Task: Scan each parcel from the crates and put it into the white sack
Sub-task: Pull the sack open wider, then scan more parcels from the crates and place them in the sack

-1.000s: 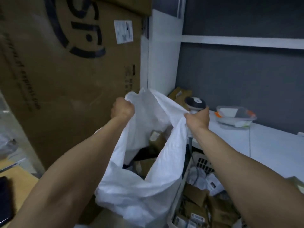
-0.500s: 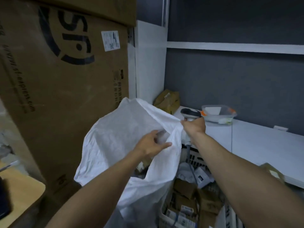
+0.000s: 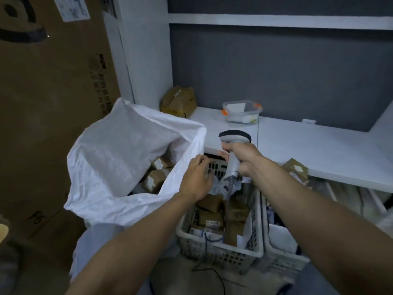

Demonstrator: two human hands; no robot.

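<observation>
Progress looks partial here. The white sack (image 3: 119,158) sits at center-left of the frame with its mouth gaping, and a few boxed parcels (image 3: 156,177) are already down inside it. Plenty left though: the grey crate (image 3: 221,252) at bottom center is loaded with brown boxes (image 3: 212,218), and a second crate (image 3: 282,258) sits right beside it on the right.

The person's right hand (image 3: 247,159) is wrapped around the handle of the scanner (image 3: 234,150), just above the crate's far end. Its long axis runs close to straight up the frame, head on top, cord dropping out the bottom into the crate. The nose seems aimed away toward the white shelf (image 3: 319,145), not at any parcel.

The left hand (image 3: 196,179) hangs loose right by the sack's near edge, fingers relaxed and gripping nothing, so no parcel has been picked for this round.
</observation>
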